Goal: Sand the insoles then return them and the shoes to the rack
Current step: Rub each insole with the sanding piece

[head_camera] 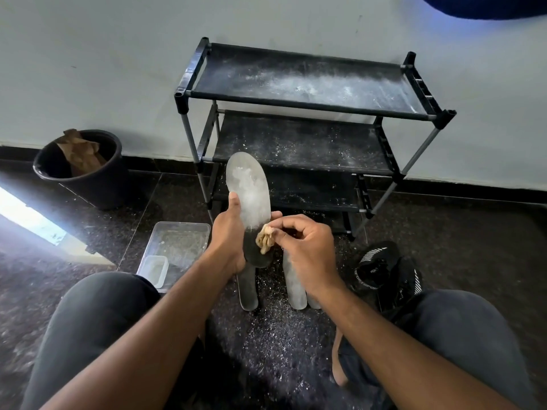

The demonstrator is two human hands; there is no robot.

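My left hand (226,241) grips an insole (248,187) held upright in front of the rack; its upper part is dusted white and its heel end is dark. My right hand (305,247) pinches a crumpled tan piece of sandpaper (264,238) against the insole's lower half. On the floor below lie two more insoles, a dark one (248,291) and a whitish one (294,284). A pair of black shoes (387,270) with white stripes sits on the floor to the right. The black three-tier shoe rack (310,105) stands against the wall with dusty shelves.
A black bin (85,173) holding brown paper stands at the left by the wall. A clear plastic tub (177,244) with a smaller container in it sits on the floor beside my left knee. White dust covers the dark floor between my knees.
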